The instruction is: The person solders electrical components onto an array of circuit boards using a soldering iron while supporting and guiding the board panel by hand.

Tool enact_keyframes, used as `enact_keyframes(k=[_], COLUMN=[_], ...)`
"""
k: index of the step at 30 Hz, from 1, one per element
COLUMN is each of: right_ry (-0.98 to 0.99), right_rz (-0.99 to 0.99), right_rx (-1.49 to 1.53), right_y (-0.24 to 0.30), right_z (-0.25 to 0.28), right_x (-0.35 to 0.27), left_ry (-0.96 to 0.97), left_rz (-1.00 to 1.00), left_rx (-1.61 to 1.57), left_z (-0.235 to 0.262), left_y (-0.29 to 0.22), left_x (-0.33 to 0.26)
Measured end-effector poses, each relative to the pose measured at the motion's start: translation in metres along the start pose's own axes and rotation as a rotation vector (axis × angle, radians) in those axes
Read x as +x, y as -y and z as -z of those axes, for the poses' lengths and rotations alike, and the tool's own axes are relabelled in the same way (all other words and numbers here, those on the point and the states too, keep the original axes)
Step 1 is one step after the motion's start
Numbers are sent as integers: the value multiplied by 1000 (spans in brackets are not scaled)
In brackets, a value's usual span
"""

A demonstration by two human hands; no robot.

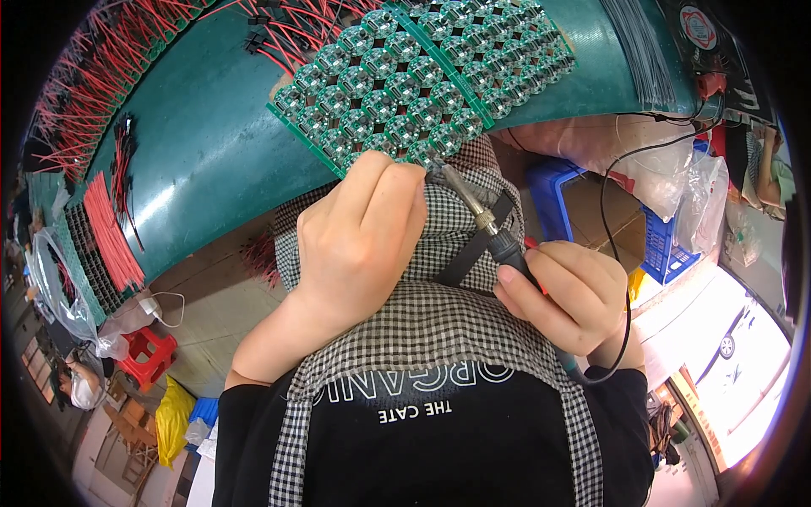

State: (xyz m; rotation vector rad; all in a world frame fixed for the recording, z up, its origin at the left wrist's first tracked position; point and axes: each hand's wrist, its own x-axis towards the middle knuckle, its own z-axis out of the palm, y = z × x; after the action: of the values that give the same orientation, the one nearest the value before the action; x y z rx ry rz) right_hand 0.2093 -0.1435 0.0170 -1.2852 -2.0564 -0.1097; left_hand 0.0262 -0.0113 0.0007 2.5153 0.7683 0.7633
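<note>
My right hand [570, 296] grips a soldering iron [507, 248] by its dark handle. The metal tip slants up and left, close to the near edge of a green circuit board panel [397, 84]. Many small round boards with silvery parts make up this panel, split by a long green strip. At its near edge my left hand [359, 237] is closed with the fingers curled in. Whatever the left fingers pinch is hidden behind the hand. The iron's black cable [610, 220] loops up on the right.
Red wires [291, 34] lie behind the panel on the green mat [203, 144]. More red wires [111, 237] lie at left, and grey wires [638, 51] at far right. Below stand a blue crate [667, 245] and a red stool [148, 355]. Another person [773, 177] is at the right rim.
</note>
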Motion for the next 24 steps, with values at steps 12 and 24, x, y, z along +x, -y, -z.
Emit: enact_keyframes(k=[12, 24], right_ry=[-23, -216], right_rz=[-259, -549], right_rx=[354, 551], right_y=[-22, -13], right_z=[-1, 14], right_x=[-20, -29], left_ry=[4, -75], left_rz=[78, 75], left_rx=[-54, -24], left_z=[7, 10], left_y=[-5, -5], left_x=[0, 4])
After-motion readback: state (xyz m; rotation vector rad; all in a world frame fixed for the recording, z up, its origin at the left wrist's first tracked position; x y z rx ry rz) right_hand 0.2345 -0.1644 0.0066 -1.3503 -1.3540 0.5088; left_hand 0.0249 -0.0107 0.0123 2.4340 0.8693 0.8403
